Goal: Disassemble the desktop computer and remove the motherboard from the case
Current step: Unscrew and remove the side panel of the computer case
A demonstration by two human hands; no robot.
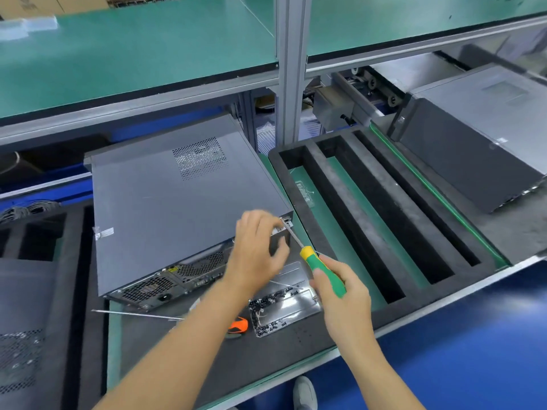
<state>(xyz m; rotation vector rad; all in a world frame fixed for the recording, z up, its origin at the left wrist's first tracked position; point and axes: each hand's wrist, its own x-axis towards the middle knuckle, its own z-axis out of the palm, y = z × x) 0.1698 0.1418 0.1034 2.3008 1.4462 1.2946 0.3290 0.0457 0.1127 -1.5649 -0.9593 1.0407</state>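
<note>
Your right hand [340, 287] gripped the green screwdriver [322, 269], tip at the case's [177, 208] 4 o'clock corner; left hand [257, 253], fingers relaxed, steadied it; keep the shaft square to the screw

Single view, head-worn wide-angle camera, looking forward and steeply down onto the workbench [266, 365] from close above. Both forearms enter from the bottom edge. Shelf [133, 54] fills the upper frame; straight lines bow toward the edges.

second screwdriver [139, 314] handle partly behind forearm, right-hand case [473, 149] cut off by frame edge, screwdriver tip [284, 224] blurred
</note>
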